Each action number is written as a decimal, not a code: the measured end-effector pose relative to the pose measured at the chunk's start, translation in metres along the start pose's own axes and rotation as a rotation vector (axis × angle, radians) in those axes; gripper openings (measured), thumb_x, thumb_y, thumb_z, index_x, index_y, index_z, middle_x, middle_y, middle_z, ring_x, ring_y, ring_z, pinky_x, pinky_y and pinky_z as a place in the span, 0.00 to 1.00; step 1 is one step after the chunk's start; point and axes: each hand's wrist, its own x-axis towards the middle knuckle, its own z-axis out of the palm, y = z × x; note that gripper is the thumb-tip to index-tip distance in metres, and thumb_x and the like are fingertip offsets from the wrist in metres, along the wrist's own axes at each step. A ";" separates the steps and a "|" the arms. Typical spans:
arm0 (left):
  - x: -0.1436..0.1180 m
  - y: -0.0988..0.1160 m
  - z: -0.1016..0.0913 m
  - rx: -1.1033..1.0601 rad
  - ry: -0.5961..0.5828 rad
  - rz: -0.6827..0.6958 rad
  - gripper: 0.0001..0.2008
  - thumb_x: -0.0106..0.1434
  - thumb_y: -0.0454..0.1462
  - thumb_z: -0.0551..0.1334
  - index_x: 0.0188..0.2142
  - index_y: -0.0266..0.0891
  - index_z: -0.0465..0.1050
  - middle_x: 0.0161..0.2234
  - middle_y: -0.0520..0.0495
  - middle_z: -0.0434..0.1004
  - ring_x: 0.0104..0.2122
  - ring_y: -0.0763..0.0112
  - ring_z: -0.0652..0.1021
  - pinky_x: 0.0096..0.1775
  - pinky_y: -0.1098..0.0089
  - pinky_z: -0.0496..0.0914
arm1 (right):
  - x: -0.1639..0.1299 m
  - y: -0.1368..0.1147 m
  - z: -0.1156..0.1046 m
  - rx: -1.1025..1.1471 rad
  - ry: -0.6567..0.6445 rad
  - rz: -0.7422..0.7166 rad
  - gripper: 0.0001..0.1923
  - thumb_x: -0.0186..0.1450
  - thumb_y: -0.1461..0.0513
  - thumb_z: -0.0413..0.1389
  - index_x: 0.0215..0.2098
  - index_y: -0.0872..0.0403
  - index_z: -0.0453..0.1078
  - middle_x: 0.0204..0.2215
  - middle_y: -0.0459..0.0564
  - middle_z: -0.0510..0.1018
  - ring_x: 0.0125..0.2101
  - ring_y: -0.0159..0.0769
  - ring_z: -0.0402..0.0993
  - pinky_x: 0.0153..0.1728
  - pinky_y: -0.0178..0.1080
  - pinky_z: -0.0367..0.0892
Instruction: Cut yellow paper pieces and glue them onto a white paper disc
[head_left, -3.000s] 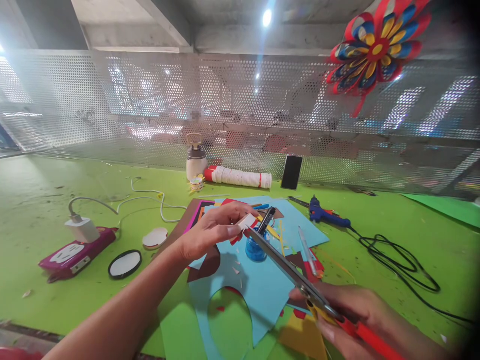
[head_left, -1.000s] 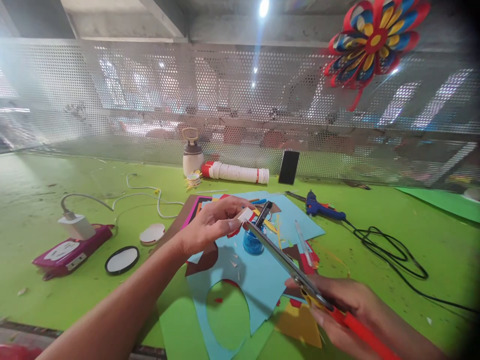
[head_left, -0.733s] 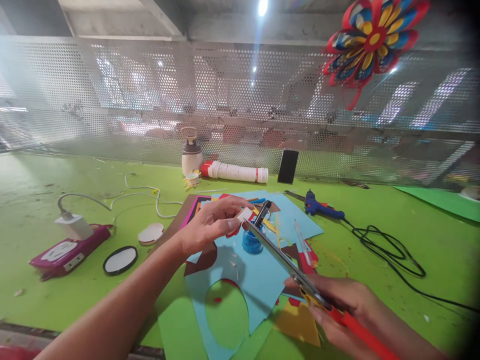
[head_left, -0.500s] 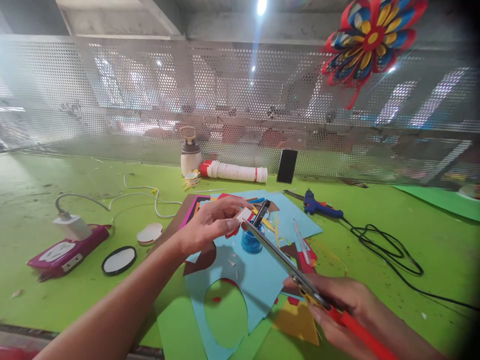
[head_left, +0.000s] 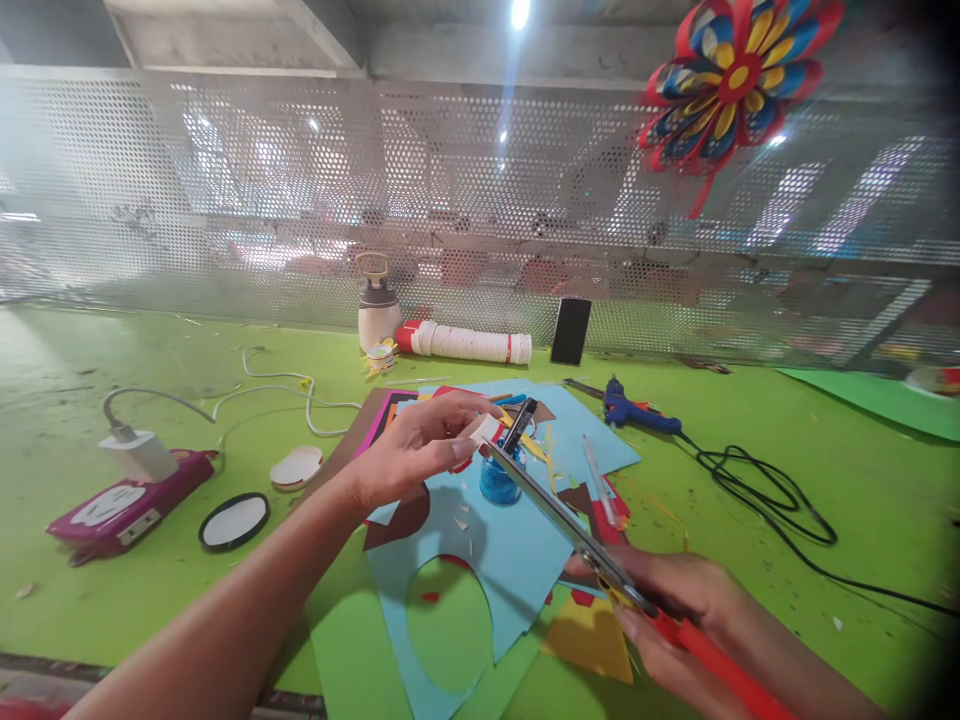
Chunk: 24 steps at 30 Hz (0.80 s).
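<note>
The green tabletop (head_left: 90,350) carries a light-blue paper sheet with an oval hole (head_left: 517,560) at its centre. At the sheet's twelve o'clock stands a small blue glass pot (head_left: 499,482), a black tool (head_left: 520,425) poking from it. The right hand (head_left: 675,620) is clenched around long red-handled scissors (head_left: 570,530), whose blades point to ten o'clock. The left hand (head_left: 420,450) pinches a small white paper scrap (head_left: 486,430) at the blade tips above the pot.

Red-handled scissors (head_left: 600,572), light-blue paper (head_left: 510,560)
</note>
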 end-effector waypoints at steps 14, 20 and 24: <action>0.001 -0.009 0.003 -0.168 -0.002 -0.086 0.16 0.59 0.41 0.64 0.44 0.35 0.74 0.30 0.46 0.78 0.24 0.73 0.71 0.28 0.69 0.67 | -0.002 -0.011 -0.005 0.015 0.012 -0.048 0.12 0.58 0.64 0.53 0.33 0.53 0.79 0.23 0.47 0.75 0.30 0.41 0.78 0.28 0.33 0.70; -0.001 -0.013 0.001 -0.245 0.020 -0.037 0.14 0.61 0.39 0.63 0.45 0.37 0.74 0.29 0.48 0.78 0.24 0.73 0.71 0.29 0.69 0.67 | 0.002 0.010 0.001 -0.012 -0.014 -0.071 0.17 0.53 0.68 0.55 0.37 0.52 0.81 0.25 0.48 0.82 0.27 0.41 0.81 0.27 0.32 0.74; -0.001 -0.014 -0.002 -0.238 0.042 -0.009 0.17 0.61 0.41 0.64 0.48 0.37 0.73 0.37 0.43 0.80 0.31 0.69 0.75 0.33 0.68 0.69 | -0.003 0.015 -0.005 -0.050 -0.051 -0.053 0.23 0.53 0.71 0.56 0.43 0.49 0.81 0.26 0.46 0.82 0.23 0.38 0.79 0.25 0.31 0.73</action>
